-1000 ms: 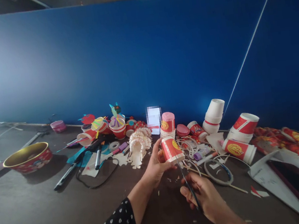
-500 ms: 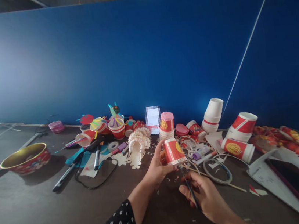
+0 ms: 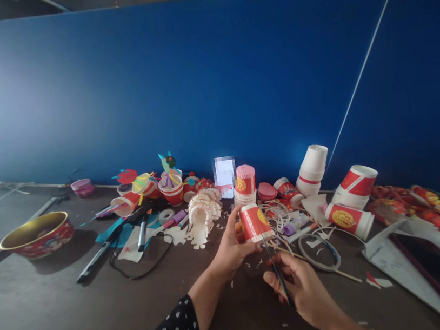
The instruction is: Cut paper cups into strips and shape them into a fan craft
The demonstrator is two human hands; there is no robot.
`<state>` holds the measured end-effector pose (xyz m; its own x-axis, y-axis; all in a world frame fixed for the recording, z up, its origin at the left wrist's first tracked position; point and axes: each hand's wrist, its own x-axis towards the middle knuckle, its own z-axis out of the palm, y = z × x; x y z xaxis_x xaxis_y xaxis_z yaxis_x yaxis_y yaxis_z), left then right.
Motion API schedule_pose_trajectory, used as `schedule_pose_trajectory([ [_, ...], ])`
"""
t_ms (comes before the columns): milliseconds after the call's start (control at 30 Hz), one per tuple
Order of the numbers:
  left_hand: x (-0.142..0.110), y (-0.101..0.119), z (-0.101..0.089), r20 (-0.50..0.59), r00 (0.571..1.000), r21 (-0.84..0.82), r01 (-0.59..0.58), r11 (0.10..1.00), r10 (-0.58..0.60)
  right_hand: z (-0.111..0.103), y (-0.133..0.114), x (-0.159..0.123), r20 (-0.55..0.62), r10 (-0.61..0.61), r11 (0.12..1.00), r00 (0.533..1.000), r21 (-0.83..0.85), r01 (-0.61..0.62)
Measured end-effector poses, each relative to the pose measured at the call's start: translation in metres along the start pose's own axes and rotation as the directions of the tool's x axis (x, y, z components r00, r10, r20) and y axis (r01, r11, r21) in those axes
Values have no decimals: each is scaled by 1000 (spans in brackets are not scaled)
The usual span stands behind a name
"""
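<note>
Vs. earlier frame, the red-and-white paper cup w/ yellow emblem [image 3: 255, 222] dips a touch & shifts slightly R, wide end down, above the dark-brown flat surface [image 3: 123, 320]. Prob. v. light, thin-walled & easily crushed, so best held gently nr the narrow base end. Hands: L hand [image 3: 231, 246] curls round cup's left side, R hand [image 3: 297, 282] grips slim dark scissors [image 3: 276, 272], tip at cup's lower edge, blade gap unclear.

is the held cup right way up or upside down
Upside down, slightly tilted: the cup in the left hand has its narrow end up.
</note>
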<state>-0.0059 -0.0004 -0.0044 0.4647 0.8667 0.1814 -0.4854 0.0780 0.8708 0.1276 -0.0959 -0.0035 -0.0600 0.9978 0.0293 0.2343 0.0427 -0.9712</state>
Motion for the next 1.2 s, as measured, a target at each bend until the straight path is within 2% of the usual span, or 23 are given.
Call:
schedule_pose_trajectory([
  [633, 1, 2, -1, 27, 1000, 14, -8, 1000, 7, 4, -8, -2, -5, 43, 998, 999, 52, -43],
  [1200, 1, 3, -2, 22, 1000, 26, -3, 1000, 3, 3, 4, -1, -10, 45, 999, 999, 12, -45],
])
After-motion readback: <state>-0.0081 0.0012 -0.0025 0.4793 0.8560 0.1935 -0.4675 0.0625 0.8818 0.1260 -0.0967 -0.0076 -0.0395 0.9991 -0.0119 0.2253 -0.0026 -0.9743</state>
